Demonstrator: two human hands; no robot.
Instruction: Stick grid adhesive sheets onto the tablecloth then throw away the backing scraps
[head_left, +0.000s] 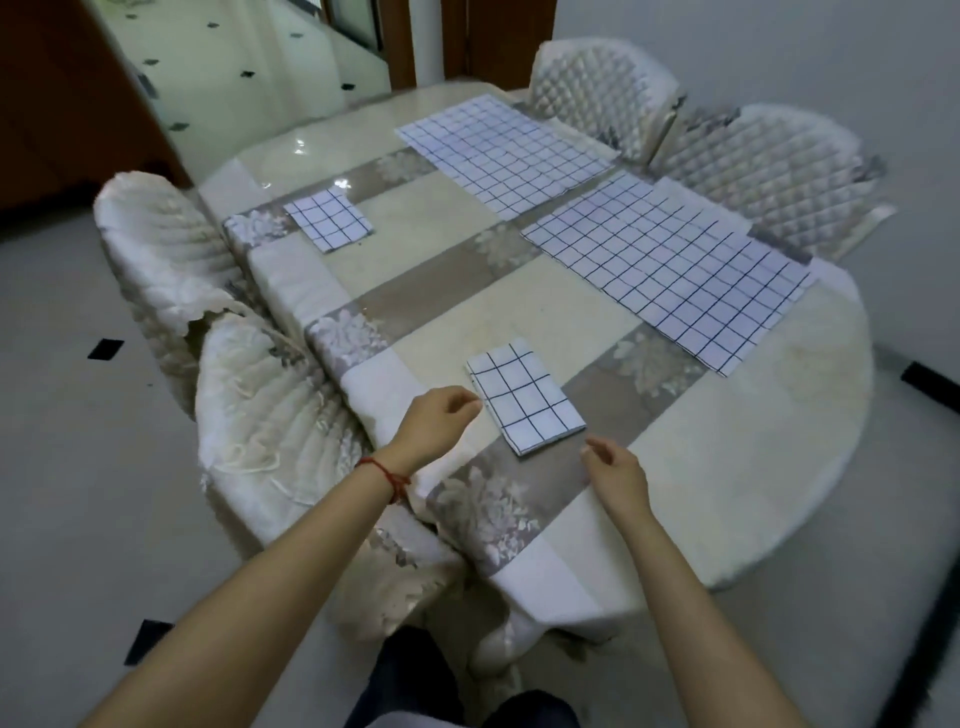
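Here, left hand (441, 418) and right hand (615, 475) hover loosely curled, holding nothing, either side of a small grid sheet (524, 397) on the tablecloth (727, 467).

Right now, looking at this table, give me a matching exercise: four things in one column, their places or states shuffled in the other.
1. small grid sheet
2. second small grid sheet
3. left hand
4. right hand

A. red cord at the wrist
B. far left of the tablecloth
C. between the hands
D. bare wrist, holding nothing

Pairs: 1-C, 2-B, 3-A, 4-D
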